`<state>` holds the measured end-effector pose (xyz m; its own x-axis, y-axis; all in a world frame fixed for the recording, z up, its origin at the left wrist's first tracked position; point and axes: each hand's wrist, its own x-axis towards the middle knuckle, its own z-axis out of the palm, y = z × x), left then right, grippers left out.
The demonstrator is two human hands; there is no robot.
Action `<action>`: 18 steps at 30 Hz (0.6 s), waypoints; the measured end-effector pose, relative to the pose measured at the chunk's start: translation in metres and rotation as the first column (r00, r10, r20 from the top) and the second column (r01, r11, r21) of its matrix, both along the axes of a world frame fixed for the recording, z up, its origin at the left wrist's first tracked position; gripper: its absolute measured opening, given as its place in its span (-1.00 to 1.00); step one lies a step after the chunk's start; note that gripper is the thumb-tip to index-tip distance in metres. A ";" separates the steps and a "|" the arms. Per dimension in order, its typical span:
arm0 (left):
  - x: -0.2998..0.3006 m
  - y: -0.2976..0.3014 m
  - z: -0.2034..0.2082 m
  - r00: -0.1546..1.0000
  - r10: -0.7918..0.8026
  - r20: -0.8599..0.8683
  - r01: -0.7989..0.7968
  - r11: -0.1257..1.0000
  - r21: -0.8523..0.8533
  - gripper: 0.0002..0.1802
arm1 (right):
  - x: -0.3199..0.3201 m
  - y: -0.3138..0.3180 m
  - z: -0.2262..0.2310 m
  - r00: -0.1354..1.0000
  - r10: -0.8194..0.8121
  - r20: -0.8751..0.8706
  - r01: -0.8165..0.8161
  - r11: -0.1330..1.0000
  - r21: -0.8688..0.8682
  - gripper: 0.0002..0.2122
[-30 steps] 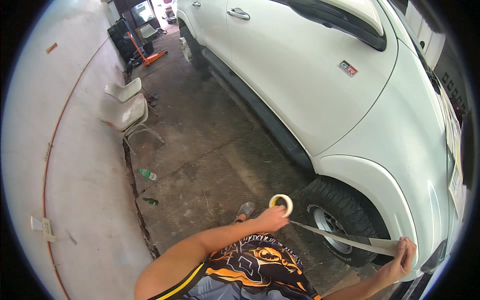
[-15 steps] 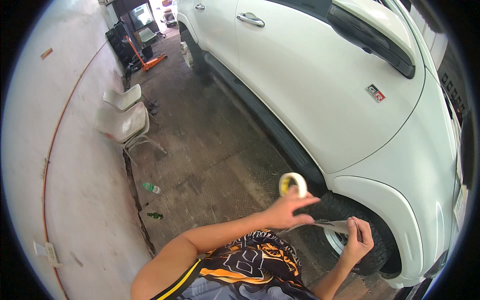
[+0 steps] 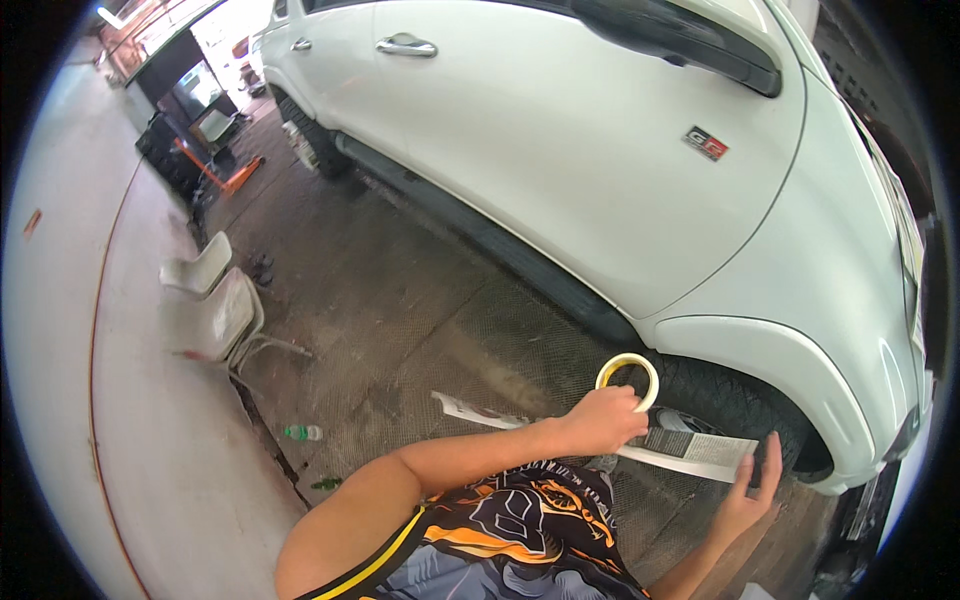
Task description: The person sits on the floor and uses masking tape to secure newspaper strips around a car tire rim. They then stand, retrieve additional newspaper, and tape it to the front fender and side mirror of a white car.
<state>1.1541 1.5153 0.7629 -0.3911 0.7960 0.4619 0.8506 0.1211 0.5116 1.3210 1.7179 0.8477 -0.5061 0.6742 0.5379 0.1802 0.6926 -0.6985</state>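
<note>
My left hand (image 3: pixel 605 418) is closed in front of the wheel, with a roll of masking tape (image 3: pixel 652 384) standing up from its fingers. A long folded strip of newspaper (image 3: pixel 700 452) passes by that hand; its other end (image 3: pixel 470 411) sticks out beyond my left forearm. At the paper's right end, my right hand (image 3: pixel 742 505) has its thumb and fingers apart. The thumb is at the paper's corner; whether it presses there is hard to tell. Behind both hands are the black front tyre (image 3: pixel 735 390) and the white wheel arch (image 3: pixel 770 345) of a vehicle.
The white vehicle's door (image 3: pixel 560 180) and dark side step (image 3: pixel 490 240) extend to the far left. Two pale chairs (image 3: pixel 215 315) stand along the wall (image 3: pixel 60 330). A plastic bottle (image 3: pixel 303 433) lies on the floor, and an orange floor jack (image 3: pixel 240 177) is farther back.
The newspaper strip is now spread lengthwise across both hands. My left hand has moved slightly right with the tape roll, and the right hand's fingers have opened. The view has shifted.
</note>
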 end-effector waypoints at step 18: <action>-0.046 -0.049 0.057 0.999 -0.006 0.043 0.031 0.781 -0.624 -0.82 | 0.045 0.084 -0.039 0.780 0.050 0.623 -0.258 0.934 0.248 -0.95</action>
